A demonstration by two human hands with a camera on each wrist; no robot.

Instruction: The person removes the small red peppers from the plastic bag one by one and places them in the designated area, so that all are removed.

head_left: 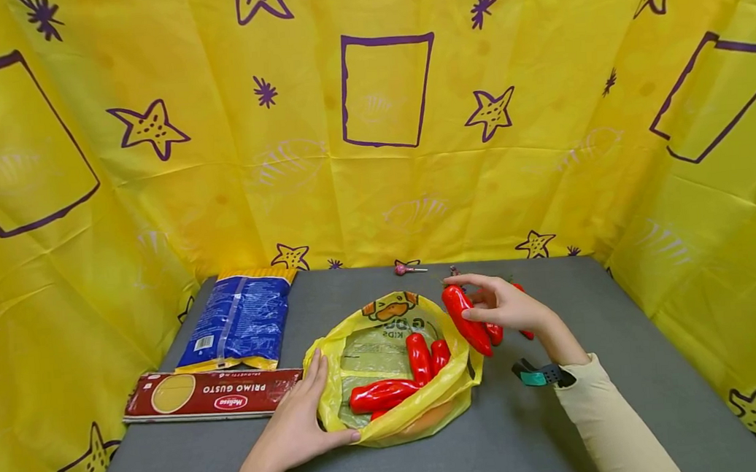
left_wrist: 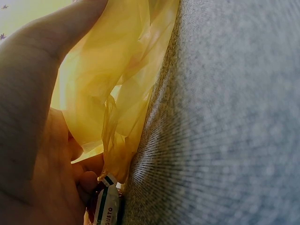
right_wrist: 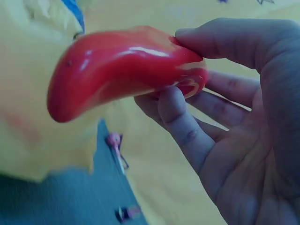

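Note:
A yellow plastic bag (head_left: pixel 333 349) with a duck print lies on the grey table, its mouth spread wide. Several red peppers (head_left: pixel 384 395) are inside it. My left hand (head_left: pixel 298 417) rests against the bag's left side, thumb along the front rim and extended fingers on the left rim. Beyond the bag's right rim, my right hand (head_left: pixel 504 304) pinches a red pepper (head_left: pixel 466 320) by its stem end between thumb and fingers. The right wrist view shows this pepper (right_wrist: pixel 112 65) with its tip hanging free. More red peppers (head_left: pixel 524 313) lie behind the right hand, partly hidden.
A dark red spaghetti pack (head_left: pixel 218 393) lies left of the bag, close to my left hand. Behind it is a blue and yellow packet (head_left: pixel 239 319). A lollipop (head_left: pixel 403 268) lies at the back, near the yellow curtain (head_left: pixel 375 192) that surrounds the table (head_left: pixel 497 440).

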